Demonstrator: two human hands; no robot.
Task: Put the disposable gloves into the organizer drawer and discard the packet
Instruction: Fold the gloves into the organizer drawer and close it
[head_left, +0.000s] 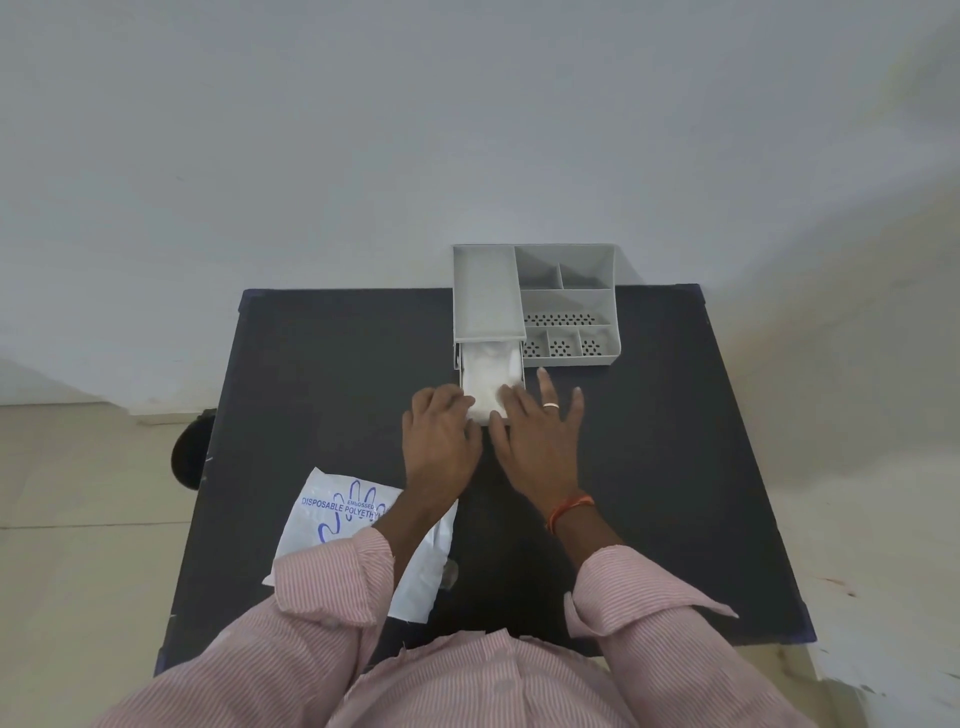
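Observation:
A grey organizer (566, 299) stands at the far edge of the black table (649, 467). Its drawer (459, 364) is pulled out toward me and holds a pile of clear disposable gloves (488, 376). My left hand (441, 441) rests at the drawer's front left corner, its fingers touching the gloves. My right hand (540, 436) lies flat at the front right corner, fingers spread, index finger on the gloves. The white packet (337, 519) with blue print lies on the table near left, partly under my left forearm.
A dark round object (189, 449) sits on the floor beside the table's left edge. The wall rises just behind the organizer. Bare table surface shows to the right of my hands and to the left of the organizer.

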